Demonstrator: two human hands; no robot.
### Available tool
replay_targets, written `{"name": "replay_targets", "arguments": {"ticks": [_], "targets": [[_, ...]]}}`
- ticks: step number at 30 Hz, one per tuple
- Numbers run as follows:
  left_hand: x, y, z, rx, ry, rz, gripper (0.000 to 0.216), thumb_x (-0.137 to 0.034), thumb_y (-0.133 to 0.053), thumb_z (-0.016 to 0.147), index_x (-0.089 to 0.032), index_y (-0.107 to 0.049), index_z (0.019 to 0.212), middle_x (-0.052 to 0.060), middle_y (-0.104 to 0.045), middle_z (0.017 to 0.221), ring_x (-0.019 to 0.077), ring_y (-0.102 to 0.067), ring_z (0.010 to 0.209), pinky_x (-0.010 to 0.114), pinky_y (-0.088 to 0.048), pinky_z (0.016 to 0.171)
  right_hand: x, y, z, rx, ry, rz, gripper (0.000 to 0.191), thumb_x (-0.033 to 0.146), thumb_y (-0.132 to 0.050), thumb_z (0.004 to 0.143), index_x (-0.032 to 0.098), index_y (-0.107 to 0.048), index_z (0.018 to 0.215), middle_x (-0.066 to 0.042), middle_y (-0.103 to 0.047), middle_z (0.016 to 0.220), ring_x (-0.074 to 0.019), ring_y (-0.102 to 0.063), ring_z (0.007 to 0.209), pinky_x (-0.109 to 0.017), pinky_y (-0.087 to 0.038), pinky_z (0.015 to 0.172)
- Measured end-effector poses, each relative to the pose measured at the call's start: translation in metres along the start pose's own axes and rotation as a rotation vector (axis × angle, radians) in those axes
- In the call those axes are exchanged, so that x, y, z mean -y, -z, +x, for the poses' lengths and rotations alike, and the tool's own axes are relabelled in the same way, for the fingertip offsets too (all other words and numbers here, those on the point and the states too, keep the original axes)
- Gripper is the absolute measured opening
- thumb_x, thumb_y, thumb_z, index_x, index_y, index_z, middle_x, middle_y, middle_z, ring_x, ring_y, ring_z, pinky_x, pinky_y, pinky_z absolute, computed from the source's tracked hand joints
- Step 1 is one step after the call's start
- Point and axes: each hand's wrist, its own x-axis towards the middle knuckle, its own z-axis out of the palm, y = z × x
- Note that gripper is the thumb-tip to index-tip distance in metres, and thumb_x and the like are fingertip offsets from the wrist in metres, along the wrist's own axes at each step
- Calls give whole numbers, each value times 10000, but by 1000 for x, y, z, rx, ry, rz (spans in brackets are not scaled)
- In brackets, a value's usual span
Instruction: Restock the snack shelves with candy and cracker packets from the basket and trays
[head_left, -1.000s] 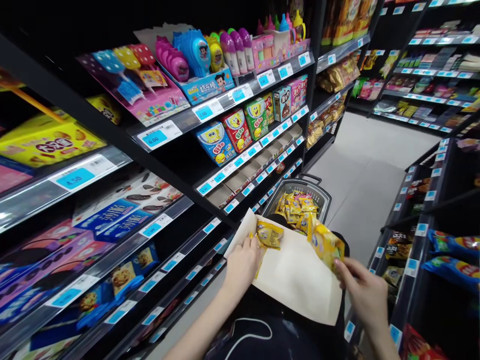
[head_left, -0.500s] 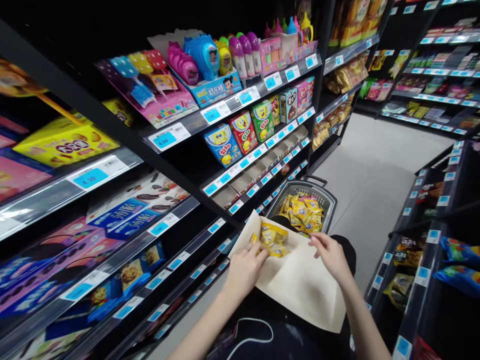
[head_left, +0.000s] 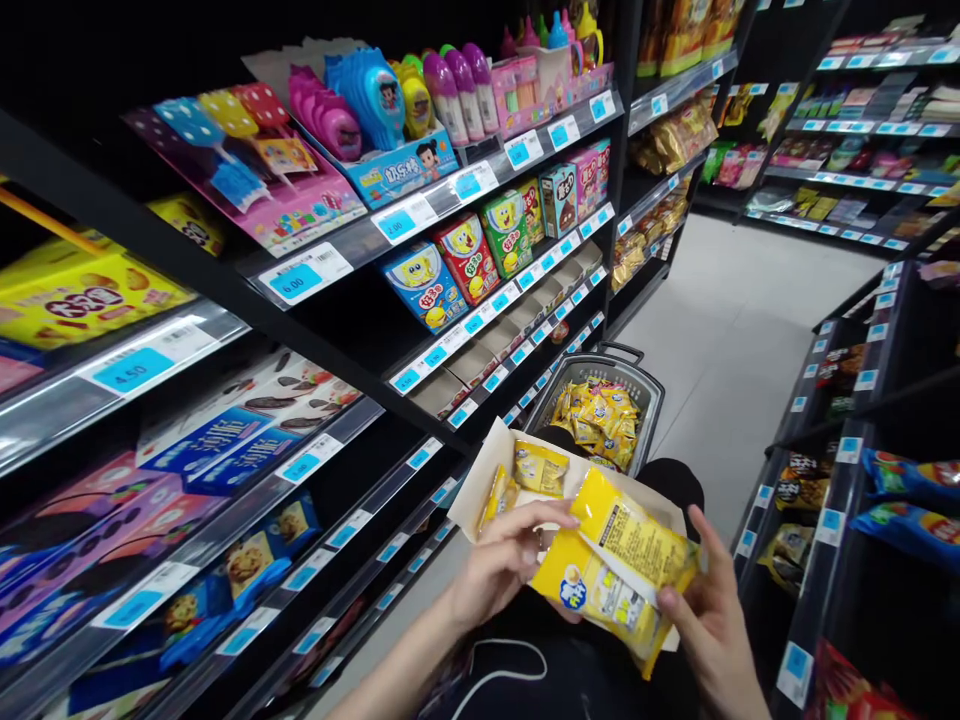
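Observation:
Two yellow snack packets (head_left: 600, 585) are held over my lap, one overlapping the other. My right hand (head_left: 709, 610) pinches their right end between thumb and fingers. At their left end, my left hand (head_left: 506, 560) grips the packets with bent fingers. Under them an open cream cardboard box (head_left: 480, 475) rests on my lap, partly hidden by the packets and my hands. A few small yellow packets (head_left: 540, 468) lie inside its far left part. Just beyond the box, a grey shopping basket (head_left: 652, 400) on the floor holds many yellow packets (head_left: 600, 415).
On the left, shelves carry boxed snacks (head_left: 425, 285), toy-like candies (head_left: 375, 95) and price tags (head_left: 405, 218). A lower shelf (head_left: 832, 520) with bagged snacks runs along the right. Pale floor (head_left: 720, 300) stretches between them. A white cord (head_left: 506, 672) lies across my lap.
My left hand has come out of the box, and both hands now hold yellow packets above it. My right hand was empty beside the box before. The view has shifted slightly.

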Motion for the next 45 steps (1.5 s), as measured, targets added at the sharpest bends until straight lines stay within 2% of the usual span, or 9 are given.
{"name": "replay_targets", "arguments": {"ticks": [5,9,18,22,29,32,35,39,45], "targets": [[-12,-12,5,46,84,406,429,-284,-705,738,-262,-662,1164,70,-650,1198,276,-573,1098,386,-414,985,7,13,-1,142,285,-380,348,324,-741,732,342,-703,1077,-42,-741,1021,-240,-708,880,-276,-576,738],[-6,-15,7,-72,100,395,216,-278,-743,697,-221,-770,904,72,-708,974,208,-628,848,299,-485,805,8,15,-6,121,437,-484,437,407,-806,635,331,-717,1056,-51,-754,929,-229,-715,723,-261,-589,616],[6,-17,8,-297,-1,444,63,-247,-744,676,-186,-758,681,50,-713,697,176,-613,670,259,-450,654,9,-8,-11,-22,585,-488,227,97,-644,784,277,-738,887,-48,-693,861,-182,-684,747,-243,-547,626],[13,-23,5,-376,-18,494,118,-278,-720,707,-169,-722,662,38,-683,677,165,-585,658,254,-416,638,5,-13,-12,-51,474,-527,92,167,-602,820,223,-664,783,-39,-629,744,-166,-645,653,-238,-533,562],[16,-19,7,-357,87,400,127,-250,-697,722,-149,-637,673,13,-632,697,137,-533,678,228,-389,641,3,-12,-15,-71,178,-375,123,277,-637,816,216,-553,752,-1,-602,682,-130,-600,570,-197,-510,517],[17,-15,8,-308,103,210,188,-284,-692,735,-177,-539,765,-33,-561,676,106,-486,612,202,-368,571,9,-4,-11,-150,118,-301,205,289,-694,769,215,-519,692,-2,-616,715,-127,-602,629,-187,-520,581],[19,-15,7,-249,114,-10,258,-346,-667,768,-207,-457,821,-67,-511,641,85,-445,547,182,-346,522,14,8,-8,-80,126,-305,118,288,-693,769,218,-615,714,-2,-609,695,-124,-591,625,-167,-508,569],[21,-13,7,-188,186,-144,220,-335,-700,735,-146,-591,760,-25,-584,664,83,-517,590,177,-381,572,14,24,-9,67,158,-293,117,311,-651,807,243,-745,809,-48,-674,805,-167,-642,758,-193,-526,664],[15,-1,4,46,339,-364,439,-139,-751,524,-113,-716,962,92,-724,882,201,-664,817,254,-483,730,18,29,-16,11,59,-214,215,364,-741,717,266,-774,905,-81,-694,928,-234,-662,866,-261,-546,730]]}}
